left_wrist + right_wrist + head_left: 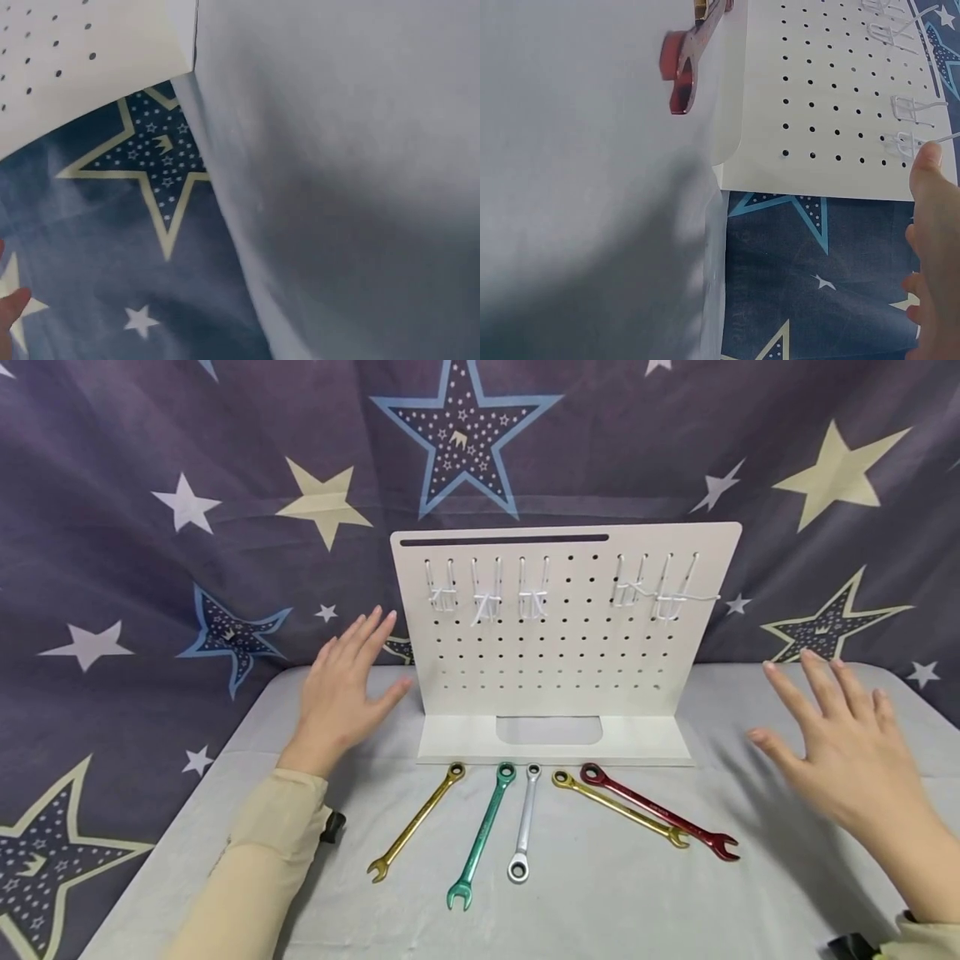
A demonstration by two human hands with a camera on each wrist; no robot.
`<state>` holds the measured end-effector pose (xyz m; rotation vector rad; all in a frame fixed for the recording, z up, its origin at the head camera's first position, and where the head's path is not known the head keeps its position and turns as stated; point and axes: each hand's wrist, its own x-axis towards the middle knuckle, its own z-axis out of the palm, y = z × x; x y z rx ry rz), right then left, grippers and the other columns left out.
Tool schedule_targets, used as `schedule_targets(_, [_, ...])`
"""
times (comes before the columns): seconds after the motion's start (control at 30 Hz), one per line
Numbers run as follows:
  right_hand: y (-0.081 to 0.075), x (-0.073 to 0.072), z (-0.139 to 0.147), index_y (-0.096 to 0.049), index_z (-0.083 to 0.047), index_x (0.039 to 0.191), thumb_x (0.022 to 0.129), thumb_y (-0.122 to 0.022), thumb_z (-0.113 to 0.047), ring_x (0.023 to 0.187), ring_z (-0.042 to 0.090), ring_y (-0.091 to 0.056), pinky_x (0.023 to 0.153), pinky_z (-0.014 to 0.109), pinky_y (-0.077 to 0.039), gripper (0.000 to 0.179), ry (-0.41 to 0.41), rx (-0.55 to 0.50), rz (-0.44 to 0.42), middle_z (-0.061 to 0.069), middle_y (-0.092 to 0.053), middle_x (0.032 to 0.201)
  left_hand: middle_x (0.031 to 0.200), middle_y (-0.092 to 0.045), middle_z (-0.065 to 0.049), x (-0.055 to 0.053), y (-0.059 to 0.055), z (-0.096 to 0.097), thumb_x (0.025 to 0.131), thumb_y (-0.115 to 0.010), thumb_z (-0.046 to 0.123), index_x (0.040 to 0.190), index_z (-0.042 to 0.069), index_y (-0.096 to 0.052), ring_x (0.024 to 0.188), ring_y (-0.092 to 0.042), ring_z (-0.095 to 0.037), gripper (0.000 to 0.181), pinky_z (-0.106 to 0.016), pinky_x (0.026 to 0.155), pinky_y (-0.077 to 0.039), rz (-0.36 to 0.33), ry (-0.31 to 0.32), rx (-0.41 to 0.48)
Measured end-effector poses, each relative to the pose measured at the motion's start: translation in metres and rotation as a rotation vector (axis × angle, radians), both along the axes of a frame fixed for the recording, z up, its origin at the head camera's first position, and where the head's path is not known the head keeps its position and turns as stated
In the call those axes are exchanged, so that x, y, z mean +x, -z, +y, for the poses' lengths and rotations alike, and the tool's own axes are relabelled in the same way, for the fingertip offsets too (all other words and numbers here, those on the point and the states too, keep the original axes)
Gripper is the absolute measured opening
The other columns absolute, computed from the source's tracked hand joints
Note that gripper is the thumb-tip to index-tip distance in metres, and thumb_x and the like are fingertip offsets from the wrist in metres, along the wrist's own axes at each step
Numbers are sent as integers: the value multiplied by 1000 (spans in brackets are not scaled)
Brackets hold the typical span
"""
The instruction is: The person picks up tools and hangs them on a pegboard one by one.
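My left hand (341, 689) hovers left of a white pegboard stand (555, 668), fingers spread and holding nothing. On the other side, my right hand (855, 752) is raised with spread fingers, also holding nothing. In front of the stand lie a gold wrench (417, 822), a green wrench (483, 835), a silver wrench (526, 825), a second gold wrench (622, 808) and a red wrench (660, 812). The last two lie close together. White wire hooks (533, 593) hang in the board's upper rows. Part of the red wrench (686, 71) shows in the right wrist view.
A grey cloth (600, 910) covers the table. Behind it hangs a dark curtain (120, 543) printed with stars. The stand's flat base (457, 739) reaches toward the wrenches' ring ends. One wire hook (697, 597) sticks out past the board's right edge.
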<state>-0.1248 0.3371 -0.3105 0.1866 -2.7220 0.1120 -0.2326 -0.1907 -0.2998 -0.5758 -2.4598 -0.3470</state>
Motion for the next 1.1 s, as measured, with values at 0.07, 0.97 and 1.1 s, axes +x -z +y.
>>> schedule_targets(0.07, [0,0,0,-15,-24,160,101,-49,-52,150,36,7,113,63,7,74,-2,-3,3,17,-5,164,162,-26,3,-5,3,0,93,-54,60,158,29,-23,147,-26,-23,78,-52,115,-22,-15,18,43])
schedule_targets(0.97, [2,-1,4,-22,-21,159,99,-55,-47,149,37,-10,107,67,-14,73,-53,-9,64,17,-16,162,120,-59,-20,-41,25,26,93,-72,16,150,16,-35,103,-62,-35,69,-50,93,-48,-370,249,685])
schedule_targets(1.1, [1,-1,-1,-25,-23,158,98,-58,-46,145,41,-21,106,65,-19,72,-96,-27,70,16,-22,161,117,-59,-19,-43,25,27,95,-70,16,151,14,-31,101,-63,-34,68,-48,90,-49,-388,193,618])
